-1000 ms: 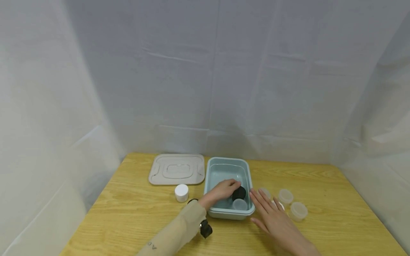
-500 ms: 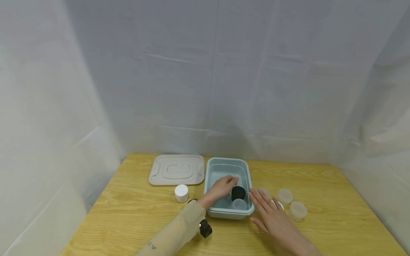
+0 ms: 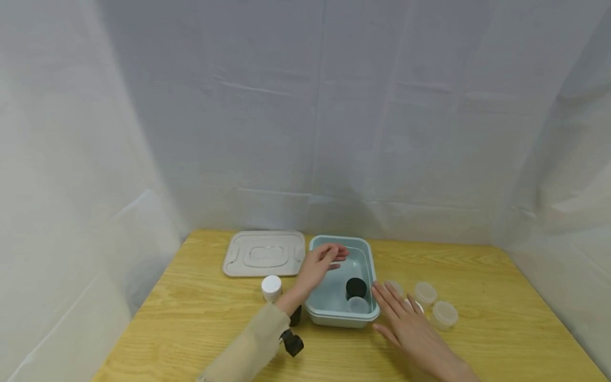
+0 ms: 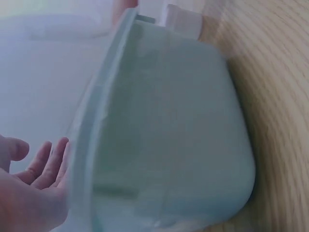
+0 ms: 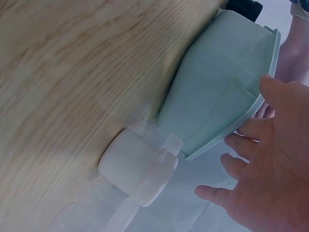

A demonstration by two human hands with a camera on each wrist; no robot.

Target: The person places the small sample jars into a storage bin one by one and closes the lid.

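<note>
Nearest, the right hand (image 3: 406,326) lay flat on the wooden table (image 3: 191,313), fingers straight and holding nothing, just right of the pale green rectangular plastic bin (image 3: 317,313), with small translucent lidded cups (image 3: 444,314) beyond it. Inside the bin sat a black round jar (image 3: 356,287) and a clear one (image 3: 357,304). Farther, the left hand (image 3: 320,261) hovered over the bin, fingers relaxed and empty; to work well there, I judge, it should clear the rim without nudging the jars.

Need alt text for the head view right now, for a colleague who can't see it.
A left hand hovers open over a pale green bin on a wooden table, while the right hand rests flat beside the bin. A black jar and a clear jar sit inside; a lid and a white jar lie to its left.
</note>
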